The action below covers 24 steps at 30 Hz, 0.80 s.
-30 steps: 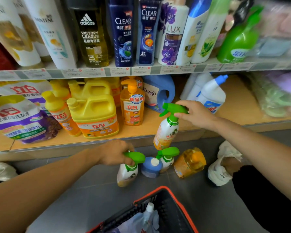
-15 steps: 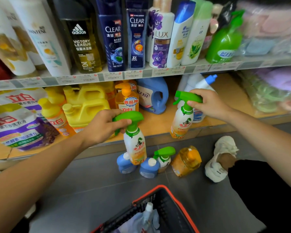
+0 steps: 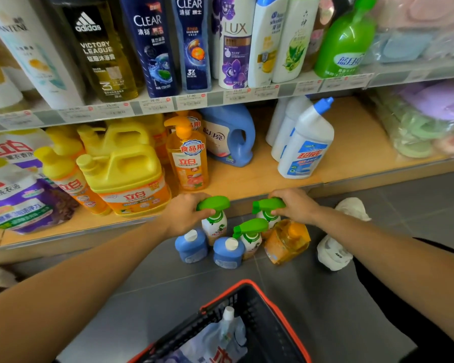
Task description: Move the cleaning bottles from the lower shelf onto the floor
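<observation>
Floor below lower shelf: bottle cluster. Left hand fingers curl round left spray bottle head; right hand fingers curl round right spray bottle head.

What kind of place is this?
Probably a shop's cleaning aisle: price tags line the shelf edge, shampoo bottles stand in rows, and a shopping basket sits on the floor.

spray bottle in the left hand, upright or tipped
Upright: the left hand grips the spray bottle by its green trigger head, white body straight below it.
</observation>
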Available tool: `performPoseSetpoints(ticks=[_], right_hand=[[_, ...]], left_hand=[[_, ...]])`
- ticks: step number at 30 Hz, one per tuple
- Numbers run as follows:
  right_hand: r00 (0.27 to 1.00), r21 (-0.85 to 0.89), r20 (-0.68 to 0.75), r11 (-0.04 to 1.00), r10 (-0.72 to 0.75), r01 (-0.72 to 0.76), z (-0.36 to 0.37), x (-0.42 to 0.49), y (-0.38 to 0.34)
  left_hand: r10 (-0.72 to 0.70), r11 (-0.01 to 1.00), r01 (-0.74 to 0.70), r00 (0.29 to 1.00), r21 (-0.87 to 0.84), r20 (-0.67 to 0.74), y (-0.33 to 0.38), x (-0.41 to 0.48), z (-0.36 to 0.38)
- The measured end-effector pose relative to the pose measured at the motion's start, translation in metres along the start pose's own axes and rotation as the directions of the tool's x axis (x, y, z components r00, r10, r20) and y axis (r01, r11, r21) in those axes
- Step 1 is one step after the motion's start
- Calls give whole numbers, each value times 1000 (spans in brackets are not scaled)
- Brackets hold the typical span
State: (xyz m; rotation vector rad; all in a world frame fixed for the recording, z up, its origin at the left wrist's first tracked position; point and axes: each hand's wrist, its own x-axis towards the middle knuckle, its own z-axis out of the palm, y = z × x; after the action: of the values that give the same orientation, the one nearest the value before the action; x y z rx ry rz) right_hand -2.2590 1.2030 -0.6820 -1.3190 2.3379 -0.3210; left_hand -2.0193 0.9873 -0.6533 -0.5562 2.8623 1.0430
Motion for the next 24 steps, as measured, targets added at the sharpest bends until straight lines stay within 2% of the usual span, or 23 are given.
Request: performPoseSetpoints(ticks=[4, 7, 9, 11, 12, 14, 15, 18, 20, 24], right_hand=[[999, 58, -16, 997, 42, -41, 14, 9, 8], [999, -53, -3, 998, 44, -45, 10, 8, 6], [996, -169, -78, 986, -33, 19, 11, 2, -7], [960, -136, -184, 973, -211, 187, 18, -8, -35], [931, -106, -191, 950, -310, 294, 24, -13, -50], [892, -152, -78, 890, -445, 430, 39, -19, -76], [887, -228, 14, 863, -461, 452, 47, -19, -85], [897, -460, 227, 770, -379, 442, 64, -15, -97], [881, -542, 297, 694, -368, 473, 72, -12, -103], [837, -641, 372, 542, -401, 544, 83, -4, -113]], left_hand=[[-49, 997, 46, 998, 64, 47, -18, 13, 20], [-81, 992, 73, 993, 102, 84, -29, 16, 31], [-105, 992, 98, 990, 81, 89, -34, 16, 35], [-121, 992, 118, 990, 38, 78, -36, 16, 36], [-120, 993, 119, 989, 17, 81, -37, 15, 35], [-134, 991, 134, 987, 2, 88, -42, 11, 31], [-161, 987, 160, 983, 18, 90, -46, 8, 28], [-243, 967, 232, 964, 102, 110, -59, -8, 28], [-255, 957, 230, 958, 179, 132, -65, -18, 35], [-245, 946, 237, 970, 222, 8, -70, -24, 45]])
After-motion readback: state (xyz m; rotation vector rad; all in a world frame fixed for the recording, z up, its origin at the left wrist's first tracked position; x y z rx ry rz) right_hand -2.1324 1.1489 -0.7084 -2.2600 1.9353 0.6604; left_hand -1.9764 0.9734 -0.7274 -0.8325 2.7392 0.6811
